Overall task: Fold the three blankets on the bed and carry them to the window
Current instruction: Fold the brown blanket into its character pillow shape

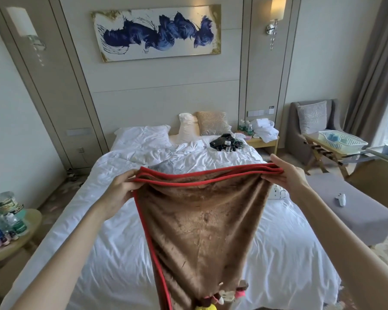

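Both hands are holding the brown blanket (202, 220) above the bed (99, 242): left hand (119, 189) and right hand (285, 173) are each pinching a red-trimmed top corner, 2 layers hanging between them.

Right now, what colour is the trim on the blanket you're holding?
Red trim on a brown blanket, clearest in the head view.

Both hands, left (119, 189) and right (286, 173), grip the top corners of a brown blanket (202, 222) with red trim, holding it stretched above the white bed (94, 231).
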A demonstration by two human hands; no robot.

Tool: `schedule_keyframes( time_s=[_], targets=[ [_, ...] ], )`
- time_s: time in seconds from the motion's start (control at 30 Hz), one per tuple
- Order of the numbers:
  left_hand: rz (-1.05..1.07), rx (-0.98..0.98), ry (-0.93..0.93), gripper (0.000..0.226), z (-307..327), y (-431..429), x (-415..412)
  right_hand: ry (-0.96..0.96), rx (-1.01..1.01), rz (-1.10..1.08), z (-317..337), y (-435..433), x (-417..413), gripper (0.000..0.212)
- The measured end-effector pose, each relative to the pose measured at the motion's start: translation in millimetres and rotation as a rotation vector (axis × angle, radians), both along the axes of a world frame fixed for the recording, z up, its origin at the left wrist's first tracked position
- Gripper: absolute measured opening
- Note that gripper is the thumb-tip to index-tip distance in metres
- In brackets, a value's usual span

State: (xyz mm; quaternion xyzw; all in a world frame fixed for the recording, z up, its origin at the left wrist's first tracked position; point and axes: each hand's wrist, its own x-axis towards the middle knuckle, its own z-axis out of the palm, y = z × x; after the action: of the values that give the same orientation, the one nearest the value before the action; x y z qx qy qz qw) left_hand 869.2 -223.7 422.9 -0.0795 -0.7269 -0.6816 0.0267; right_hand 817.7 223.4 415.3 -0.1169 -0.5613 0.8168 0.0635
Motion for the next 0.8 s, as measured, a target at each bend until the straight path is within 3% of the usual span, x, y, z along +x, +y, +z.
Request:
schedule_keyframes(
  time_s=[0.13,0.3,0.43,0.57,0.8],
  targets=[
    [-0.164,-0.082,-0.076,0.038,-2.2,2.4,-1.0,-0.022,0.124,-0.224,-6.5,4.6,-7.0,0.017],
    [-0.094,0.126,-0.056,0.024,1.4,8.1,-16.1,0.001,0.143,-0.354,-3.1,5.9,-29.1,0.005],
    [-0.043,0.27,-0.005,0.024,15.3,18.2,-46.7,0.086,0.222,-0.316,11.0,6.1,-62.4,0.007],
    [-0.031,0.327,0.027,0.023,13.8,38.9,-93.2,0.074,0.43,-0.247,8.3,8.2,-112.4,0.02],
    [-0.06,0.389,-0.104,0.033,-30.2,77.5,-214.5,0.038,0.699,-0.123,-37.6,4.5,-236.2,0.007]
  ],
)
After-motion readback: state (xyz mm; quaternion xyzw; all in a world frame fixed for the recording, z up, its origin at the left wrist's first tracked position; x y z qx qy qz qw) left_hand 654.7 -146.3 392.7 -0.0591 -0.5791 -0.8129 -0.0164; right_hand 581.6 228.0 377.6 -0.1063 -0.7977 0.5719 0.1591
